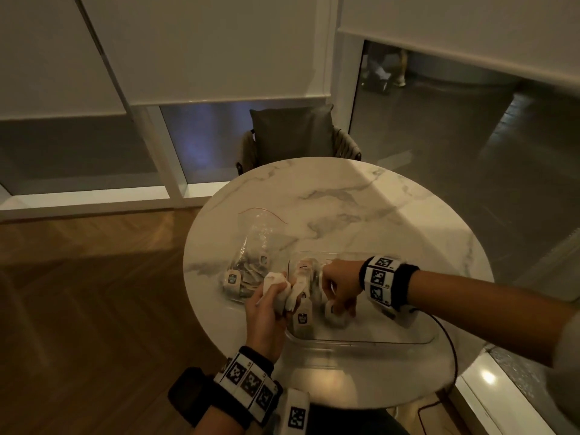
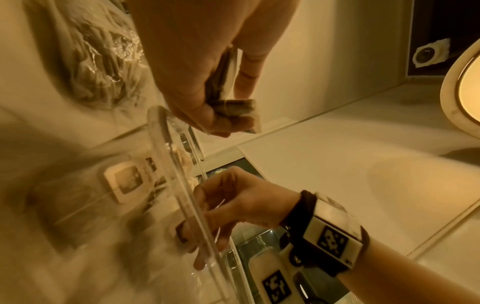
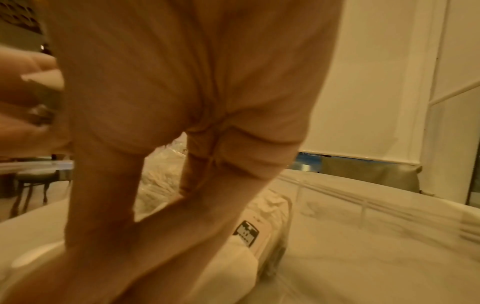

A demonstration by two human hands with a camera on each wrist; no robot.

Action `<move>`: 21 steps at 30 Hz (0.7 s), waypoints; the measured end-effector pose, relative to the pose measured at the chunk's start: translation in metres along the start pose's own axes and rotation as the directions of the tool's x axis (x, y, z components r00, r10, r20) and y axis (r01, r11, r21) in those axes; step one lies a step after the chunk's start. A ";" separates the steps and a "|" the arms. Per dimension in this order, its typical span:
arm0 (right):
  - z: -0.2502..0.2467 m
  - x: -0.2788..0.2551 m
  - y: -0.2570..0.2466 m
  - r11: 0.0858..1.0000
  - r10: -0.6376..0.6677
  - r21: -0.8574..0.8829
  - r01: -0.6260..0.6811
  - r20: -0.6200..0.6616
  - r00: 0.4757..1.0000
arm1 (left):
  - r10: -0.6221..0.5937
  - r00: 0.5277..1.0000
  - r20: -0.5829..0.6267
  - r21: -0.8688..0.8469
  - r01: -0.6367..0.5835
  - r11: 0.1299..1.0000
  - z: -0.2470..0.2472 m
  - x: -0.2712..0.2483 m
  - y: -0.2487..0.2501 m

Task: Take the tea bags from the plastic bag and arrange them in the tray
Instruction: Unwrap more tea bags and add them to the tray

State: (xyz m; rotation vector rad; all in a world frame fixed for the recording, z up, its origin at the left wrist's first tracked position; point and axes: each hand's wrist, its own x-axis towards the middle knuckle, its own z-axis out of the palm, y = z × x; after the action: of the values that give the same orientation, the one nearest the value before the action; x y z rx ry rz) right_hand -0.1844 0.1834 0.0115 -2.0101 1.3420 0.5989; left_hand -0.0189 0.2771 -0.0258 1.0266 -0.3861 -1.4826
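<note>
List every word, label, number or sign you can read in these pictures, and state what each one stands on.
No text can be read.
Tea bag tags: dark printed label, too blurred to read.
Tag in the tray: dark block lettering, too blurred to read.
Wristbands: black-and-white square marker patterns, with no words.
Plastic bag: no print can be seen.

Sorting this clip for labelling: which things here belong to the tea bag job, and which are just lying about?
Job:
- plastic bag
- clear tray
- bunch of tea bags in left hand
- tea bag under right hand

Lying about:
- marble table
- chair
- cable
</note>
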 end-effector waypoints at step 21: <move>-0.005 0.013 0.017 0.998 -0.059 0.014 0.064 -0.255 0.965 | -0.018 0.998 0.061 -0.001 0.018 1.000 0.007 -0.015 -0.005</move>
State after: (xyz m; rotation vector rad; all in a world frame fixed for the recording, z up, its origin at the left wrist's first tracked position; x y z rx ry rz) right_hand -0.1948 0.1669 0.0019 -2.1575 1.4192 0.3032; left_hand -0.0292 0.2894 -0.0202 0.9875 -0.4205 -1.5332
